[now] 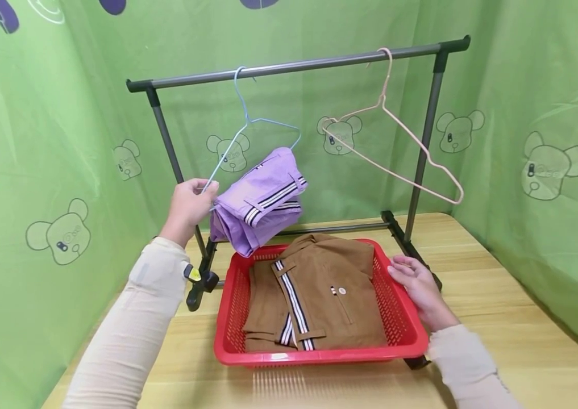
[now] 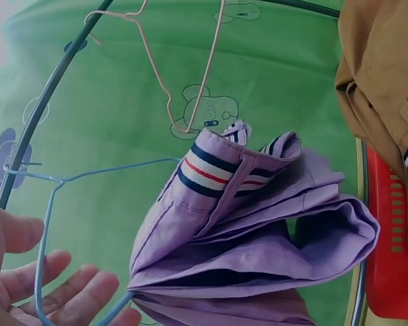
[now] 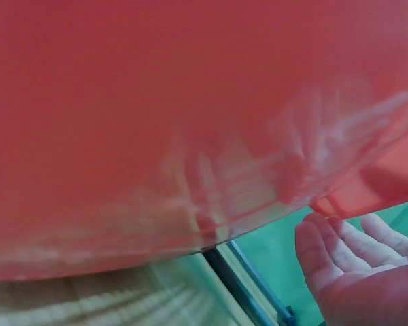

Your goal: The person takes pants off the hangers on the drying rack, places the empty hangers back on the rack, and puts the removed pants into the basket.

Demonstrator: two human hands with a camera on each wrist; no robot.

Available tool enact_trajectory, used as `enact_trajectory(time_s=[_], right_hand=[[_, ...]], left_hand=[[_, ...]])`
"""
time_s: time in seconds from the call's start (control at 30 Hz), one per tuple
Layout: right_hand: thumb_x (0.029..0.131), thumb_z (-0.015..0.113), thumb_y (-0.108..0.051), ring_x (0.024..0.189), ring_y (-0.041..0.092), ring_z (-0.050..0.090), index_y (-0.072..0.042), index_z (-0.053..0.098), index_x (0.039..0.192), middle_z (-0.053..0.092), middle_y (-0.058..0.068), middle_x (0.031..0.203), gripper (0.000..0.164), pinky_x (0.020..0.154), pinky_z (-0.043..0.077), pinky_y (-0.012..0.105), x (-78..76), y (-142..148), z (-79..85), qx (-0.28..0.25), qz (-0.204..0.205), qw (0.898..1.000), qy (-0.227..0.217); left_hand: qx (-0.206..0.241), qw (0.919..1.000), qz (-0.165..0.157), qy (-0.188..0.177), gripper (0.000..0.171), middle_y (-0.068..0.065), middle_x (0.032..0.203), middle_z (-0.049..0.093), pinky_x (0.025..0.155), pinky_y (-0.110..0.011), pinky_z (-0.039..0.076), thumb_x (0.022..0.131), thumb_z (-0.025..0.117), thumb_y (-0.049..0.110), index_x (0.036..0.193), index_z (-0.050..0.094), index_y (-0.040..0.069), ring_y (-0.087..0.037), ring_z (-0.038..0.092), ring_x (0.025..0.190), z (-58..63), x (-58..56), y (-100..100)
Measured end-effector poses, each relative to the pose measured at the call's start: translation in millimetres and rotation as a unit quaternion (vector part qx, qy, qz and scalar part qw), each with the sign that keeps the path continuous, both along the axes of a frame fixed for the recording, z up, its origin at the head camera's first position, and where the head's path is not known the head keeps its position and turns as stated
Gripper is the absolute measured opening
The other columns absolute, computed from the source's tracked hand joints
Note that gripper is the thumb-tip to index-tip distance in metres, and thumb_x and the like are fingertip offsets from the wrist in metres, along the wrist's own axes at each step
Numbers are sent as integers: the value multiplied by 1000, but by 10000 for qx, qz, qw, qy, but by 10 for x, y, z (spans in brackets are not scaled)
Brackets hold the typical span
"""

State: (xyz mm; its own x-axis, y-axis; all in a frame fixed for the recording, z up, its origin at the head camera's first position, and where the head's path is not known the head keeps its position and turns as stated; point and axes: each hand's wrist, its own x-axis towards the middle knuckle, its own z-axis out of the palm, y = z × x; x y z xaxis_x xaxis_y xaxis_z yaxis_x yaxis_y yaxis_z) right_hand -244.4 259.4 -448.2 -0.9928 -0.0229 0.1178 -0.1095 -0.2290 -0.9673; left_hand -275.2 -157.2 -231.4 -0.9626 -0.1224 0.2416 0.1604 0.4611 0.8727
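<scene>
Purple trousers (image 1: 273,193) with a striped waistband hang folded over the blue hanger (image 1: 244,108), which hooks on the rack's bar. My left hand (image 1: 190,207) is at the hanger's near corner. In the left wrist view, my thumb and relaxed fingers (image 2: 81,288) stand apart on either side of the blue wire. My right hand (image 1: 418,287) touches the right rim of the red basket (image 1: 224,318), its fingers fairly straight in the right wrist view. Brown trousers (image 1: 340,301) with a striped waistband lie folded in the basket.
A bare pink hanger (image 1: 411,139) hangs at the right of the grey bar (image 1: 314,66). The rack's black feet (image 1: 196,295) stand on the wooden tabletop (image 1: 503,335), behind and beside the basket. Green printed curtain (image 1: 539,113) encloses the back and sides.
</scene>
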Motion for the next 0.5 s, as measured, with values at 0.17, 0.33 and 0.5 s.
enact_trajectory(time_s=[0.17, 0.33, 0.5], right_hand=[[97, 60, -14, 96, 10, 66, -5, 36, 136, 66, -9, 108, 46, 81, 55, 29, -11, -19, -41, -149, 187, 9995, -189], [98, 59, -16, 97, 13, 66, -7, 35, 138, 66, -9, 109, 49, 82, 55, 33, -2, -22, -59, -235, 223, 9986, -416], [98, 58, -17, 98, 12, 66, -9, 34, 139, 66, -9, 109, 48, 82, 55, 33, 6, -6, -67, -341, 235, 9979, -491]], left_hand=[[726, 9966, -273, -280, 34, -20, 127, 57, 92, -41, 51, 103, 47, 20, 129, 53, -2, -29, 58, 116, -17, -29, -12], [1213, 9904, -407, -532, 33, -18, 128, 55, 86, -38, 54, 104, 44, 21, 128, 52, -1, -26, 61, 107, -16, -50, -3], [1418, 9866, -396, -696, 26, -9, 102, 61, 65, -24, 51, 105, 43, 23, 118, 56, 4, -11, 57, 71, -15, -78, 15]])
